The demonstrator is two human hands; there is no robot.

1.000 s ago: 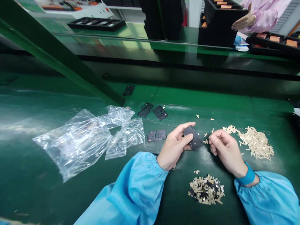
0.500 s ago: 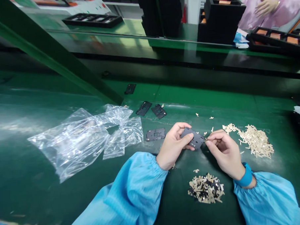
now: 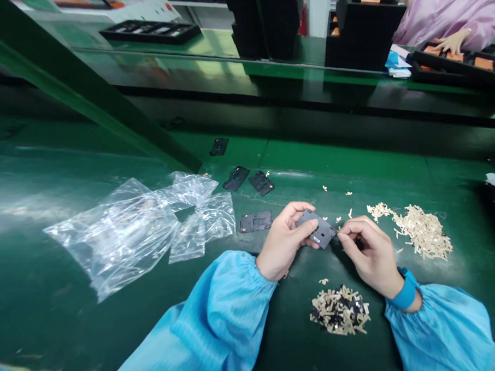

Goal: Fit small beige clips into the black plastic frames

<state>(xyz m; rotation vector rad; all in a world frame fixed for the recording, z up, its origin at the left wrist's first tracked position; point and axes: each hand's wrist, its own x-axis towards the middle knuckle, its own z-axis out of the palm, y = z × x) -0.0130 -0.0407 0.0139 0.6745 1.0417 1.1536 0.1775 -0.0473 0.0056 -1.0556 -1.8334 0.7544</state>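
Observation:
My left hand grips a flat dark plate, thumb on top and fingers beneath. At the plate's right corner, my right hand pinches with thumb and index finger; whatever lies between the tips is too small to make out. A similar black plate lies left of my left hand, with two more farther back. Beige small pieces form a pile right of my right hand. Nearer to me, between my forearms, sits a mixed beige and black pile.
Clear plastic bags lie on the left of the green table. A green post slants across the upper left. Behind a ledge stand black trays, and a person in pink reaches into one.
The held plate has tilted slightly between my hands, and a pale marking now shows on its lower part. The person's hand across the ledge has lowered onto a tray.

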